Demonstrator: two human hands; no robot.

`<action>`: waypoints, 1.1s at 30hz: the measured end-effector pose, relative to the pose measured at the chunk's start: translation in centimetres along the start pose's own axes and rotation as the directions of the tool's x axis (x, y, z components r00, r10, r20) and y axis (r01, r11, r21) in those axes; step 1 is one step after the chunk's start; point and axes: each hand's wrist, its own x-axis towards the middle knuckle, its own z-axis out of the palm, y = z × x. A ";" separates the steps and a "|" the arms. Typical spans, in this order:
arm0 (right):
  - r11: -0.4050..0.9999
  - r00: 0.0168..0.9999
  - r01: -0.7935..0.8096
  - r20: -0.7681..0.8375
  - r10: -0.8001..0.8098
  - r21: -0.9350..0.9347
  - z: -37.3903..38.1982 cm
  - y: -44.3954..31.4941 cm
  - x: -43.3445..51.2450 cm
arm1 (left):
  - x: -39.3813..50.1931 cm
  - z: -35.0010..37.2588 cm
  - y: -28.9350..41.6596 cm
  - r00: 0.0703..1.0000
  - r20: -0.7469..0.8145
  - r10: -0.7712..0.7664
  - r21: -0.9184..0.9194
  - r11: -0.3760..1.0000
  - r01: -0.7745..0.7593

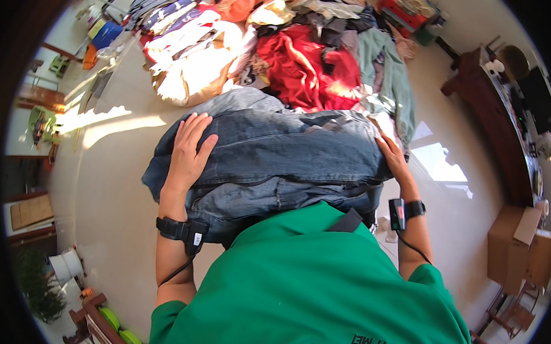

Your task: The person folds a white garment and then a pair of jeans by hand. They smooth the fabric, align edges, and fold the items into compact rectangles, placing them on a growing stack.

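A stack of folded dark blue denim garments [274,149] lies directly before me, against the front of my green shirt. My left hand [190,150] rests flat on the stack's left part, fingers and thumb apart. At the right end of the denim, my right hand [391,154] touches the edge, its fingertips partly hidden by the folds. Just beyond the denim is a heap of loose clothes, with a red garment [304,71] in the middle and a pale green one [390,72] to its right. Sunlit folded light clothes [194,70] are piled at the heap's left.
Pale floor tiles [116,177] surround the clothes. A dark red wooden cabinet [492,119] stands at the right, with an open cardboard box [508,248] nearer me. A red box with rolls [404,15] sits at the back right. Wooden furniture with green cushions [110,319] is at the lower left.
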 end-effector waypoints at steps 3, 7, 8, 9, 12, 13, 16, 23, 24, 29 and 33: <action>0.994 0.992 -0.056 -0.104 0.066 0.094 0.1 3.5 -0.8 | -0.7 -1.7 -2.2 0.992 -0.107 -0.070 0.214 0.972 0.092; 0.908 0.948 -0.305 0.007 0.317 0.285 -0.9 6.4 -0.6 | -2.5 -4.9 -6.4 0.902 -0.191 -0.388 0.331 0.839 0.431; 0.940 0.960 -0.275 0.014 0.278 0.202 -1.3 6.5 -0.5 | -3.1 -5.6 -7.3 0.851 -0.129 -0.509 0.194 0.829 0.525; 0.961 0.963 -0.261 -0.039 0.265 0.091 -1.7 6.4 -0.5 | -3.7 -6.2 -8.0 0.773 -0.030 -0.634 0.064 0.770 0.634; 0.842 0.994 -0.098 0.012 0.108 0.531 -2.6 4.1 -0.3 | -5.1 -6.5 -8.6 0.802 0.010 -0.597 -0.194 0.786 0.587; 0.817 0.986 -0.101 -0.049 0.156 0.568 -3.0 2.8 -0.2 | -5.2 -6.4 -8.4 0.846 -0.012 -0.533 -0.250 0.821 0.513; 0.834 0.967 0.061 -0.240 0.087 0.548 -5.2 -1.5 0.0 | -4.9 -6.3 -7.1 0.839 -0.265 -0.476 -0.253 0.874 0.415; 0.863 0.813 0.366 -0.571 -0.114 0.348 -10.1 -3.0 2.9 | -3.1 -6.9 -6.6 0.733 -0.650 -0.202 -0.013 0.967 0.255; 0.863 0.784 0.332 -0.621 -0.027 0.382 -10.1 -1.4 4.1 | -2.8 -6.3 -7.3 0.699 -0.669 -0.253 -0.006 0.942 0.334; 0.837 0.969 -0.159 -0.244 0.032 -0.523 -7.0 10.4 7.1 | -3.3 -1.4 -12.8 0.611 -0.468 -0.639 -0.125 0.732 0.670; 0.808 0.978 -0.184 -0.187 0.093 -0.560 -3.2 13.9 4.9 | -5.7 -0.7 -15.1 0.610 -0.380 -0.695 -0.343 0.719 0.605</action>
